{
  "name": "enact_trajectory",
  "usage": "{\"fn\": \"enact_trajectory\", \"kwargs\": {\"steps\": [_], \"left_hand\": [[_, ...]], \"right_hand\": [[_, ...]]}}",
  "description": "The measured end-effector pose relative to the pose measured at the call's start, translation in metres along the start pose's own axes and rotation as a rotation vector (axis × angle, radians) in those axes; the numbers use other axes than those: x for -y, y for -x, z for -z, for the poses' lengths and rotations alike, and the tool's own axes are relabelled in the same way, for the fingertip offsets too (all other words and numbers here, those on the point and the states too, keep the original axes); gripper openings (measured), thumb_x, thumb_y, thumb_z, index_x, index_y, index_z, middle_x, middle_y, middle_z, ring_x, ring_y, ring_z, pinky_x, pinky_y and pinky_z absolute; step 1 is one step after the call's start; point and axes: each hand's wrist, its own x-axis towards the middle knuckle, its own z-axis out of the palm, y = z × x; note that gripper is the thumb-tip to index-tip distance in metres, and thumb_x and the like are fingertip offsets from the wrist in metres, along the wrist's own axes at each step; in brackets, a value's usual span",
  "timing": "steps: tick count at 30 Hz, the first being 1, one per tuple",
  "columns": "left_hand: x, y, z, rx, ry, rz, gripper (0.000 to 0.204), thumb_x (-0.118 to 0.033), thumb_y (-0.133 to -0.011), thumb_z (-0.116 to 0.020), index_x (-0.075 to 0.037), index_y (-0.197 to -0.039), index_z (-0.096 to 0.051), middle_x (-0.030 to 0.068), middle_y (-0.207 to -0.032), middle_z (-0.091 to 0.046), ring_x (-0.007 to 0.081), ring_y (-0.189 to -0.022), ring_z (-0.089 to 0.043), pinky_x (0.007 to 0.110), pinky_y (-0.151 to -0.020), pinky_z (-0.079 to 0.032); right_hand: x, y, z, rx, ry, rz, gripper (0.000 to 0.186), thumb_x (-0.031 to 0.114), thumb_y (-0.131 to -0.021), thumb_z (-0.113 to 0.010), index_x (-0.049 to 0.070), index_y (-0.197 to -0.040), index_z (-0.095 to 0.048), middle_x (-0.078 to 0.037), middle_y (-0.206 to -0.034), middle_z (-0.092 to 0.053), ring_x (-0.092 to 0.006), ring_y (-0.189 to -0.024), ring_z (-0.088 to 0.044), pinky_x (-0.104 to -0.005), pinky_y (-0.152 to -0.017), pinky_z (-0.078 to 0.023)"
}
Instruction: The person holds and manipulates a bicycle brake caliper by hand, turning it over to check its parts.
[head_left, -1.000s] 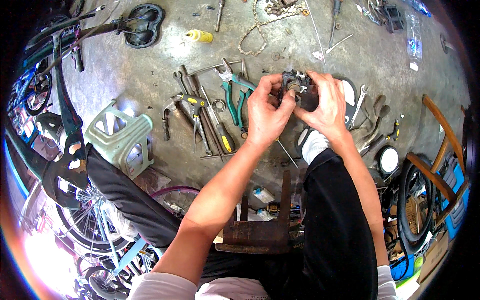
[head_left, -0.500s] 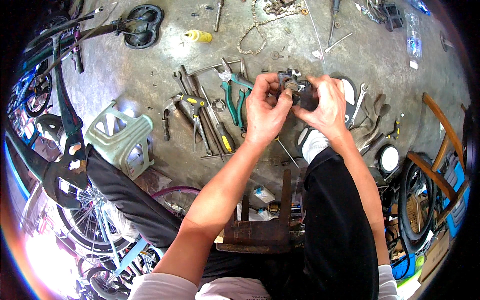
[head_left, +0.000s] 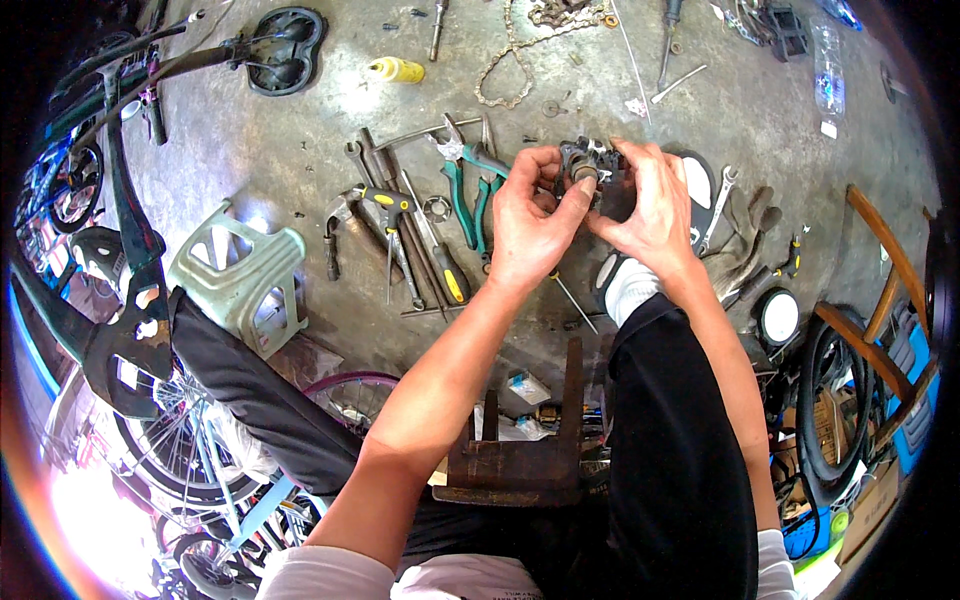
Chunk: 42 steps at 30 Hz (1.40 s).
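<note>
Above the floor, in front of me, I hold a small dark mechanical part (head_left: 592, 157) with a black body and a round metal end. My left hand (head_left: 538, 215) is closed on its left side, the thumb pressed against the round end. Fingers curved, my right hand (head_left: 652, 212) grips the right side, with its thumb low and fingertips at the top edge. Both hands hide much of the part, so its exact kind cannot be made out. Left of the hands lie green-handled pliers (head_left: 455, 195), a hammer (head_left: 385, 200) and a yellow-and-black screwdriver (head_left: 450, 275).
A bicycle chain (head_left: 510, 75) and a yellow bottle (head_left: 397, 70) lie farther off. On the right are a wrench (head_left: 716, 210), gloves (head_left: 745, 240) and a wooden chair frame (head_left: 880, 290). A green plastic stool (head_left: 235, 270) and a bicycle saddle (head_left: 287, 52) stand left.
The dark part has turned slightly between my hands, and more of its top now shows. My left thumb has shifted a little to the right. The tools around have not moved.
</note>
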Motion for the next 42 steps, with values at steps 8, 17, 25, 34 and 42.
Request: {"fn": "enact_trajectory", "kwargs": {"steps": [8,17,25,34,42], "left_hand": [[-0.002,0.002,-0.002,-0.023,-0.131,-0.081,0.031,-0.003,-0.091,-0.074,-0.001,-0.118,-0.059,0.0043,-0.094,-0.069,0.0065,-0.078,-0.06,0.024,-0.067,-0.051],[0.003,0.005,-0.003,-0.054,-0.069,-0.021,0.03,-0.004,-0.094,-0.073,-0.003,-0.12,-0.058,-0.0006,-0.097,-0.061,0.0055,-0.082,-0.055,0.022,-0.07,-0.049],[-0.006,0.007,-0.014,-0.113,-0.345,-0.195,0.029,-0.004,-0.089,-0.074,-0.002,-0.115,-0.06,0.0018,-0.086,-0.063,0.0071,-0.074,-0.056,0.026,-0.068,-0.049],[-0.006,0.008,-0.014,-0.127,-0.351,-0.225,0.028,-0.003,-0.089,-0.074,-0.002,-0.113,-0.059,0.0033,-0.087,-0.065,0.0085,-0.075,-0.057,0.028,-0.069,-0.051],[-0.006,0.009,-0.017,-0.14,-0.329,-0.244,0.027,-0.002,-0.089,-0.074,-0.002,-0.112,-0.059,0.0028,-0.089,-0.064,0.0075,-0.076,-0.056,0.026,-0.068,-0.05]], "right_hand": [[-0.002,0.001,-0.004,-0.005,0.012,0.02,0.083,0.02,-0.055,-0.089,0.008,-0.13,-0.056,-0.01,-0.107,-0.062,-0.0323,-0.095,-0.06,-0.044,-0.091,-0.044],[0.0,0.0,-0.002,0.05,0.051,0.009,0.082,0.022,-0.056,-0.088,0.008,-0.13,-0.056,-0.011,-0.11,-0.062,-0.0346,-0.099,-0.059,-0.0447,-0.092,-0.044],[0.001,-0.001,-0.002,-0.018,0.059,0.019,0.074,0.021,-0.058,-0.089,0.007,-0.123,-0.058,-0.011,-0.104,-0.064,-0.0346,-0.094,-0.061,-0.0446,-0.091,-0.044],[0.002,0.0,-0.002,-0.023,0.092,0.029,0.056,0.025,-0.061,-0.09,0.007,-0.108,-0.062,-0.009,-0.093,-0.063,-0.032,-0.088,-0.061,-0.0423,-0.085,-0.041],[-0.002,0.001,-0.003,-0.023,0.11,0.08,0.051,0.027,-0.062,-0.09,0.008,-0.101,-0.063,-0.009,-0.086,-0.061,-0.0309,-0.081,-0.059,-0.0419,-0.08,-0.04]]}}
